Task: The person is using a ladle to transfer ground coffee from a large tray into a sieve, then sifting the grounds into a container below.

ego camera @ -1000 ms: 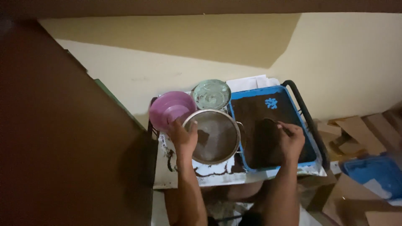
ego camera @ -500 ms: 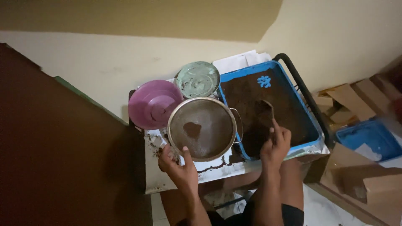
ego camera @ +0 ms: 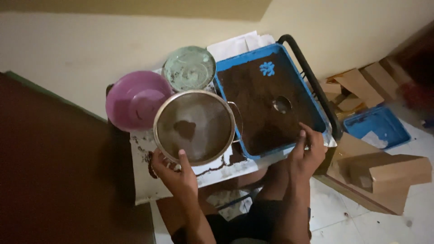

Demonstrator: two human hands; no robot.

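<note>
— Sieve (ego camera: 194, 126): we have it by its near rim in our left hand (ego camera: 174, 174), thumb hooked over the edge, above the front left of the small table (ego camera: 144, 180). Only a small dark clump lies in the mesh.

— And most of the dark powder fills the blue tray (ego camera: 269, 106) at the table's right edge; our right hand (ego camera: 307, 151) grips its near corner. A spoon, we think, lies in it.

— The pink bowl (ego camera: 135, 99) at the back left looks empty.
</note>
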